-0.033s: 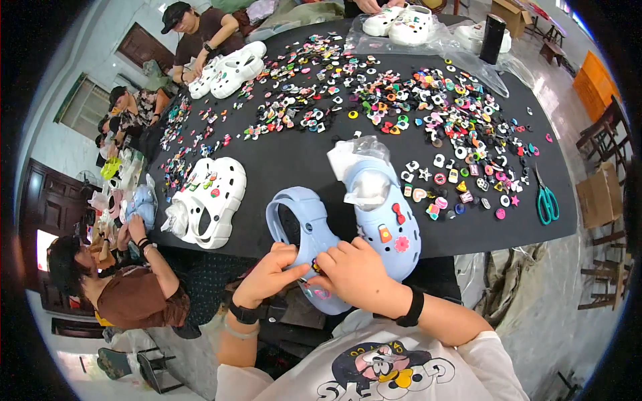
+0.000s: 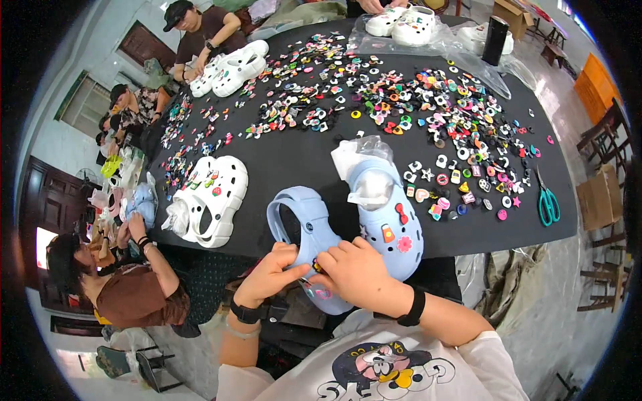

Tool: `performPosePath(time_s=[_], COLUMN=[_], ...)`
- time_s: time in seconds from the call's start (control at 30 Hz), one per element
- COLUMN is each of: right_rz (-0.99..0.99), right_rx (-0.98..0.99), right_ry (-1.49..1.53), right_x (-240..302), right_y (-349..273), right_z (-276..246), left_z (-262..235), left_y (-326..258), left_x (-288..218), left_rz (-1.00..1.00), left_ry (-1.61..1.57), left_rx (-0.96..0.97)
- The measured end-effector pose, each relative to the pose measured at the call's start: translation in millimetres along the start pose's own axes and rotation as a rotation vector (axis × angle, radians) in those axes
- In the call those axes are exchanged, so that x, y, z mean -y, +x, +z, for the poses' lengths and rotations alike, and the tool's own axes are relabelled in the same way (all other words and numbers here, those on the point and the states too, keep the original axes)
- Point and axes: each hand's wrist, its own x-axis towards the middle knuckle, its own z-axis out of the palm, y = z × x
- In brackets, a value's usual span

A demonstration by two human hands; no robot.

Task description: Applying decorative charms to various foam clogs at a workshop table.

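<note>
At the table's near edge, a light blue clog [image 2: 309,212] is tilted between my two hands. My left hand [image 2: 269,273] grips its left side, the thumb lying across the upper. My right hand [image 2: 358,273] is closed over the other side, its fingertips against a small dark and yellow charm [image 2: 317,266] on the upper. A pink charm [image 2: 322,293] shows lower on the toe. The matching light blue clog [image 2: 409,224] rests just to the right, fitted with a red bow, an orange and a pink flower charm. White packing and clear plastic [image 2: 364,157] stick out of its heel.
Many loose charms [image 2: 468,127] cover the black table [image 2: 287,160]. White clogs [image 2: 231,184] with charms lie to the left. Green-handled scissors [image 2: 548,206] lie at the right edge, and a black cylinder [image 2: 494,40] stands at the back. Several people work around the table.
</note>
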Motion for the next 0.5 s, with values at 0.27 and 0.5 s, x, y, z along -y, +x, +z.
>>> performPosePath(time_s=[0.27,0.5], right_rz=[-0.037,0.327], right_rx=[-0.003,0.248], right_ry=[0.193,0.679], right_x=[4.2,-0.4], right_y=[22.1,24.6], right_z=[9.4,-3.0], left_z=[-1.4,-10.1], left_y=[-14.3,-15.4], left_x=[18.7,26.8], left_rz=[0.018,0.146], left_ry=[-0.239,-0.166], left_rx=[-0.099,-0.027])
